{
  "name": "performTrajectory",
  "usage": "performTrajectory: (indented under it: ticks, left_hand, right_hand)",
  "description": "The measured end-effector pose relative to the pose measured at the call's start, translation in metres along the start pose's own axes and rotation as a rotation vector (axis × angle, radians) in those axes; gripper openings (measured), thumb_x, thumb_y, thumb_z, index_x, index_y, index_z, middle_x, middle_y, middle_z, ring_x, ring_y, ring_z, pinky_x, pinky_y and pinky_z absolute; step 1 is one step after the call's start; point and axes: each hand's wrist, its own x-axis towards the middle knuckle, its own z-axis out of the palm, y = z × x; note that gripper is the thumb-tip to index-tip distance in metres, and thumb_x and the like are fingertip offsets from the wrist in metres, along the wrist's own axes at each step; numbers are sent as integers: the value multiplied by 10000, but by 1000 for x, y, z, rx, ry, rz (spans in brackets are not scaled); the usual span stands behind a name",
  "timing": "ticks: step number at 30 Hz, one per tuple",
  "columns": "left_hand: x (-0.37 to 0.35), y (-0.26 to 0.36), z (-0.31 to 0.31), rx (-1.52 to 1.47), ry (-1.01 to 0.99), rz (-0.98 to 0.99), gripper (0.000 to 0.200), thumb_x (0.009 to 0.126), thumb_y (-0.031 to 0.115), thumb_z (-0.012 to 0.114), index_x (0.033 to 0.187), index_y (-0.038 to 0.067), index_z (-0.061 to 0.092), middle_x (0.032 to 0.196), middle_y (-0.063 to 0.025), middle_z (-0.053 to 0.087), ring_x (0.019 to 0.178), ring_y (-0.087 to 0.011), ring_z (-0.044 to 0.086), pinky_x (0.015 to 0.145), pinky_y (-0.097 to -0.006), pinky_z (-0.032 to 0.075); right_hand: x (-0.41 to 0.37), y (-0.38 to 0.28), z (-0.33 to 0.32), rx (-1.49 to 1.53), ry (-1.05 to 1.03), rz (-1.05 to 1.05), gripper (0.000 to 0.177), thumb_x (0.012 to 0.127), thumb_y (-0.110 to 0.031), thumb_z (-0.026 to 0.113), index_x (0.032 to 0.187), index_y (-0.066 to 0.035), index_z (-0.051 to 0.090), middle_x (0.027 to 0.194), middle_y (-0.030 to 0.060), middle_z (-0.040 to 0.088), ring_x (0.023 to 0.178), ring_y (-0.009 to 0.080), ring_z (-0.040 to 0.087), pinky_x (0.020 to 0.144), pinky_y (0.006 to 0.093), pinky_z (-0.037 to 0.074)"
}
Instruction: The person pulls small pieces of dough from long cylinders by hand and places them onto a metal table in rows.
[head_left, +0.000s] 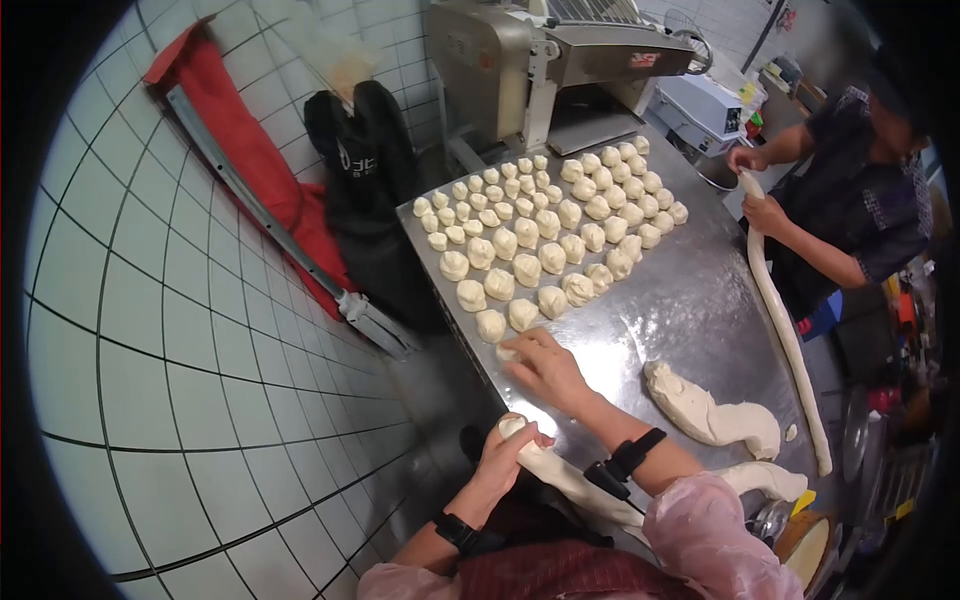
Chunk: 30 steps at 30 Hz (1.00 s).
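My left hand (503, 458) is wrapped around one end of a long dough rope (570, 482), near the table's front left edge. The rope runs from that fist to the right, passing under my right forearm. At the front end of the rows, my right hand (548, 368) has its fingers curled over a small dough piece (506, 354), mostly covered by them, at the metal table's surface. Just beyond it sit round dough pieces (522, 314) in several rows, smaller ones at the far left. A thick dough lump (705, 410) lies to the right of my right hand.
Across the table (690, 300), a co-worker (850, 190) holds another long dough rope (780, 320) along the right edge. A steel dough machine (560, 60) stands at the far end. Tiled wall (220, 400) and a red cover (235, 150) are on the left.
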Motion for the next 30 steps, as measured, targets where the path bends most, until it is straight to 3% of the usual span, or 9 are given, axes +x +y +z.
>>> performTrajectory:
  ticks: [4,8,11,13,18,22,24,28,30]
  left_hand:
    - [0,-1,16,-49,26,-18,116,929,92,569,976,46,472,821,-91,600,832,-219,634,851,-388,510]
    - [7,0,18,-133,71,11,180,940,110,568,1079,32,483,899,-80,597,934,-215,623,895,-402,499]
    - [7,-1,25,-168,97,19,289,934,106,581,1186,30,464,990,-70,585,1009,-205,598,913,-373,490]
    - [12,-8,35,-102,84,0,324,930,101,587,1218,33,454,1034,-65,570,1015,-191,585,914,-349,483]
    - [17,-13,52,177,-41,153,527,885,106,657,1322,58,366,1190,-59,487,1042,-154,509,919,-299,445]
    - [14,-32,27,230,-340,-249,585,848,41,668,1352,67,373,1306,-59,460,1152,-142,498,970,-306,426]
    - [17,-36,30,391,-452,-369,574,820,16,689,1320,30,408,1188,-35,552,1097,-128,542,946,-309,449]
    - [17,-31,40,243,-316,-177,361,806,25,702,1135,14,554,1050,-61,612,972,-134,598,820,-292,495]
    - [20,-27,39,502,-384,-211,221,831,24,664,1035,22,577,941,-58,636,874,-129,619,772,-280,496]
  right_hand:
    - [0,17,11,-28,44,-71,365,819,-205,691,1170,-132,620,1149,98,536,853,264,639,755,364,512]
    - [-20,13,-7,-34,47,-85,530,793,-252,727,1280,-139,550,1124,102,547,786,229,633,702,325,512]
    - [-55,7,-45,286,-136,243,667,767,-286,759,1354,-131,482,1089,80,555,729,147,586,644,271,485]
    - [-74,3,-56,438,-536,334,747,747,-350,760,1375,-93,445,1111,141,569,861,199,594,735,290,490]
    - [-85,-8,-62,217,-407,344,596,677,-337,765,1167,-54,579,1084,148,605,907,261,622,779,343,494]
    - [-89,-8,-67,19,-189,179,466,657,-283,778,1038,-52,640,927,137,637,849,284,641,754,352,503]
    - [-93,-8,-60,79,-139,154,398,682,-270,756,998,-58,641,949,142,625,848,311,640,757,367,507]
    - [-79,-9,-54,68,-88,202,422,720,-242,729,1090,-97,586,940,148,598,800,329,634,746,394,511]
    - [-55,4,-50,71,-90,279,441,733,-235,724,1125,-114,561,939,148,586,782,336,631,734,407,510]
